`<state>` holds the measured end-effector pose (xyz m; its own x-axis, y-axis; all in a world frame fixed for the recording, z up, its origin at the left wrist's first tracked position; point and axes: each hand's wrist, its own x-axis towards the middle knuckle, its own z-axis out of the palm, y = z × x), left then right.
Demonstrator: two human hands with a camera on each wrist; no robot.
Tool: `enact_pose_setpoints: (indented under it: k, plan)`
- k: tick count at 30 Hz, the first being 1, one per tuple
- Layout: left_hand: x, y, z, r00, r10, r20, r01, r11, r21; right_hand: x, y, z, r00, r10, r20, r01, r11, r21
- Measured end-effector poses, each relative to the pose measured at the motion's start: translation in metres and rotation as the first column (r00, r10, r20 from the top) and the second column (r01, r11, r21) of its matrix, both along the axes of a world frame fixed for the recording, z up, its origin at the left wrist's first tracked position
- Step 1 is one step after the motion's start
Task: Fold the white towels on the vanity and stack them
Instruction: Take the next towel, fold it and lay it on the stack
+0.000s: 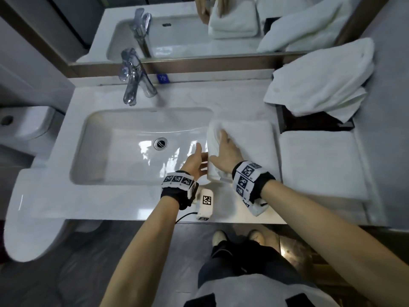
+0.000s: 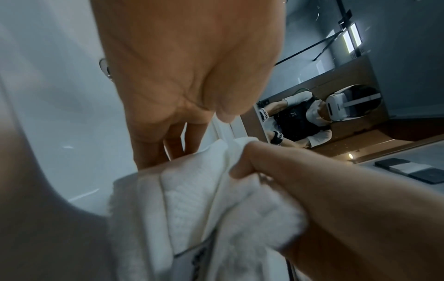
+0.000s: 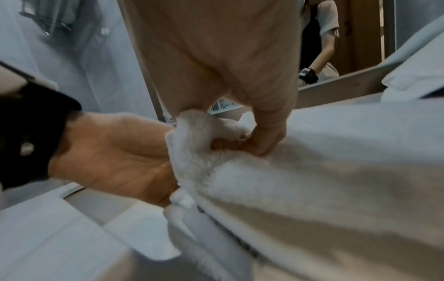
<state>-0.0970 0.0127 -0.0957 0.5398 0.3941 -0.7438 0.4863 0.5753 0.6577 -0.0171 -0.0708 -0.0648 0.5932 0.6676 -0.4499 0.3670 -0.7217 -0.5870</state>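
Folded white terry towel (image 1: 250,142): centre-right, beside basin | your right hand (image 1: 228,149) pinched its left fold; left hand (image 1: 195,161) flat, fingers straight against its edge | risk: loose pinch lets layers slip, fold opens.

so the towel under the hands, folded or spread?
Folded: the towel lies as a compact rectangle beside the sink, layered edges showing under the right hand.

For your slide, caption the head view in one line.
Both hands, left hand and right hand, work a folded white towel beside the sink.
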Motion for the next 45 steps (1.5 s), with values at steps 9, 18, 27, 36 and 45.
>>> enact_pose_setpoints:
  k: [9,18,27,36,45]
  plan:
    - [0.011,-0.004,0.003,0.952,-0.250,-0.174,0.282,0.939,0.196,0.020,-0.021,0.000,0.962,-0.143,-0.231,0.203,0.943,0.262]
    - [0.051,-0.023,0.002,0.895,-0.180,-0.409,0.380,0.787,0.485,0.042,-0.064,-0.045,0.902,0.130,0.411,-0.046,0.977,-0.208]
    - [0.040,-0.031,-0.006,0.932,-0.115,-0.343,0.303,0.765,0.568,0.057,-0.073,-0.045,0.945,0.089,0.316,-0.068,0.995,-0.074]
    - [0.030,-0.017,0.022,0.972,-0.111,-0.206,0.199,0.855,0.479,0.071,-0.107,-0.016,0.786,-0.503,-0.360,0.586,0.792,0.172]
    - [0.100,-0.094,0.065,0.954,-0.299,0.026,0.248,0.833,0.494,0.132,-0.201,0.042,0.747,-0.629,-0.214,0.659,0.658,0.365]
